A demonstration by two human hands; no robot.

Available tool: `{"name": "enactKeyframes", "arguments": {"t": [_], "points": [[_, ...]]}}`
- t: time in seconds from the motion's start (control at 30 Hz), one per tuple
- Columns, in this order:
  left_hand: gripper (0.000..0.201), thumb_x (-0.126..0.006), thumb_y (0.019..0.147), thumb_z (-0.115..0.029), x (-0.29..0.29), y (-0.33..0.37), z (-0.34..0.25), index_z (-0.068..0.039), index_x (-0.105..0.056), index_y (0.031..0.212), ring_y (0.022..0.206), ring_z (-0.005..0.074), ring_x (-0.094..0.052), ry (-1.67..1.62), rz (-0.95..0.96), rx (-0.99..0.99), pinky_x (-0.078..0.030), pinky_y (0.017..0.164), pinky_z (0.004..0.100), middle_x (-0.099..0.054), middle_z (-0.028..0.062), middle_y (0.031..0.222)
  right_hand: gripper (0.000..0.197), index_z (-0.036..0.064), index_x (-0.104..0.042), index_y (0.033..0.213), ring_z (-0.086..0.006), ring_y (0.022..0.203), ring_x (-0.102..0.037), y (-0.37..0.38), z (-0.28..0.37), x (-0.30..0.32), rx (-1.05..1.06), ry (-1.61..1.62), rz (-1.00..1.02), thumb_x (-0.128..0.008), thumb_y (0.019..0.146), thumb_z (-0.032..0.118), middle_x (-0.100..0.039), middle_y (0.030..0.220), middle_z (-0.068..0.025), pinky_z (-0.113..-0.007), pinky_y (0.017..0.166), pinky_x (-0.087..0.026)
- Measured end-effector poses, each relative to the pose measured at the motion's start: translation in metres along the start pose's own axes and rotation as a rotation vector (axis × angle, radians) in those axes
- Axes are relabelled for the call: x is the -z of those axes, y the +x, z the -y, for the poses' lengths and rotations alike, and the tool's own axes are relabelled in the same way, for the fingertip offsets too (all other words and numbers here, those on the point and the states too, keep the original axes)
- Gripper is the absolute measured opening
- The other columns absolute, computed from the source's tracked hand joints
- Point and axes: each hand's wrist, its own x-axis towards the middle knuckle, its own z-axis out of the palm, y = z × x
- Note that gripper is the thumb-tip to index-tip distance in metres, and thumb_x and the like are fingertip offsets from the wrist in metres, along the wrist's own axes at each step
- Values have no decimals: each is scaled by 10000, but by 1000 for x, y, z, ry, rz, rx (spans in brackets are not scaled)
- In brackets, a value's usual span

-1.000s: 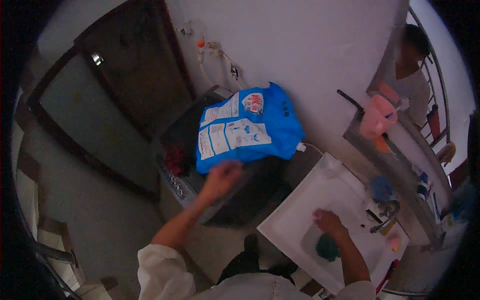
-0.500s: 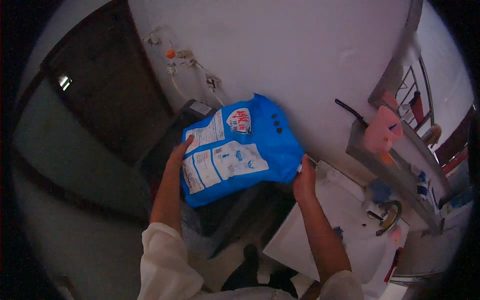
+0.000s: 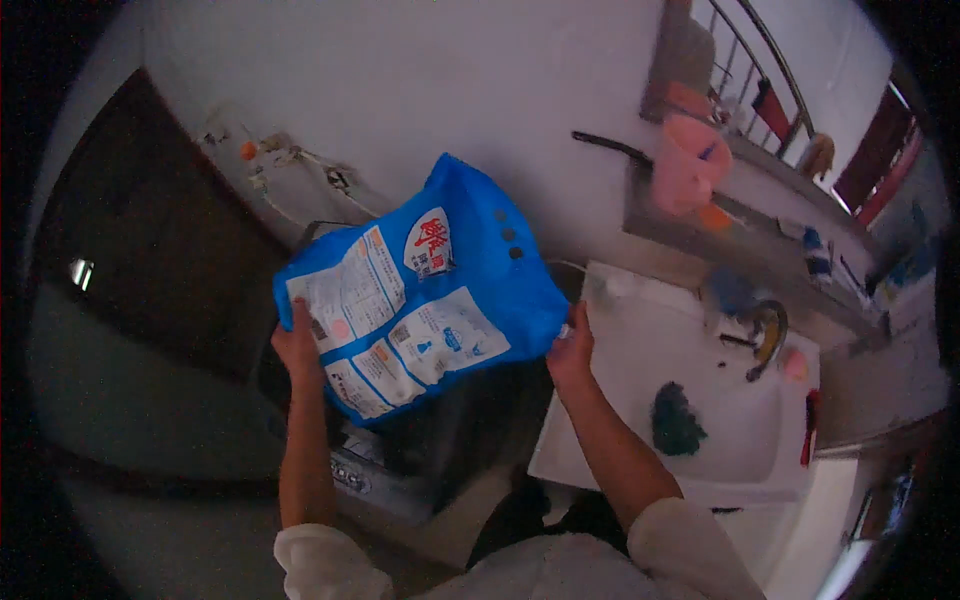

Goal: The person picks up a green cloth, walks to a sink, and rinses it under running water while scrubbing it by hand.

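A big blue detergent bag [image 3: 480, 290] with white printed panels hangs tilted between my hands, its top end up and to the right. My left hand [image 3: 298, 345] grips its lower left edge, thumb lying over the front. At the right corner, my right hand [image 3: 571, 348] pinches the bag's edge between thumb and fingers. Below the bag stands a dark boxy appliance that looks like a washing machine [image 3: 400, 475], its top mostly hidden by the bag.
To the right is a white sink [image 3: 625, 460] with a dark green clump [image 3: 677, 418] in it and a curved faucet [image 3: 772, 330]. A pink cup [image 3: 682, 175] stands on a shelf [image 3: 650, 215] under a mirror. Taps and hoses [image 3: 320, 170] sit on the wall; a dark door [image 3: 130, 230] is left.
The view has swung right, so the bag and both hands sit farther left in it, and more of the sink shows. Both hands keep their grip on the bag.
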Motion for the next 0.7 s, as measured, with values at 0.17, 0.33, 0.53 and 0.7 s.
{"name": "enactKeyframes", "arguments": {"t": [0.17,0.33,0.53,0.7], "points": [[304,-574,820,-285,0,-13,-44,12,-608,872,745,177,-589,9,8,-209,-458,704,306,-631,128,880,447,46,-490,1091,-261,1004,-485,15,-33,3,-104,270,76,-425,867,427,-514,1099,-110,-389,897,-388],[308,-570,823,-291,2,-7,-60,9,-608,881,726,159,-577,-6,65,-437,-450,686,293,-629,124,849,397,49,-509,1059,-262,978,-494,30,-65,21,-123,390,88,-426,868,387,-523,1071,-109,-399,886,-395],[321,-562,828,-299,-10,-17,-78,15,-607,880,700,141,-558,-90,95,-368,-440,655,284,-625,99,816,366,54,-525,1041,-257,965,-501,12,-70,25,-140,384,25,-437,860,359,-537,1041,-110,-399,889,-391],[360,-564,822,-325,-7,-6,-60,23,-603,903,721,148,-558,-2,123,-431,-441,656,279,-621,112,843,329,39,-514,1056,-252,972,-504,-15,-41,31,-139,426,56,-410,874,292,-537,1052,-120,-383,879,-402]]}}
